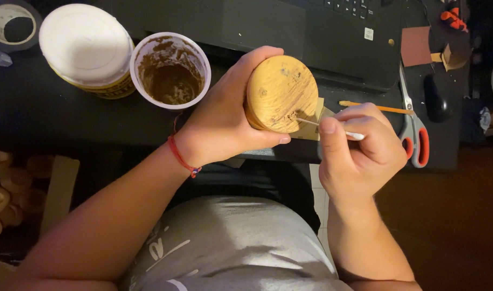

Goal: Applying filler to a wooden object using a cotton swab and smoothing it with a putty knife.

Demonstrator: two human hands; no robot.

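- Sitting at the far left edge, a roll of dark tape lies on the black desk, with pale rounded wooden pieces lower down beside a strip of cardboard.
- Next comes a tub with a white lid and a yellow wall, and touching its right side an open white cup smeared inside with brown paste.
- The left hand — a red string bracelet at its wrist — is wrapped around a round wooden block, thumb under the lower edge and fingers over the top, holding it tilted up off the desk so its flat yellow-brown grained face turns to the camera.
- A thin white stick touches the lower right of that face, near a small dark mark.
- The right hand is closed around the stick in a pinch between thumb and forefinger, just right of the block.
- Behind the hands stands a black laptop; a pale cardboard scrap shows just behind the block.
- An orange pencil lies past the right hand's knuckles, crossing scissors with red-and-grey handles.
- Farther right — a brown sheet, a black computer mouse and a small cardboard box.
- A grey shirt fills the lower middle.
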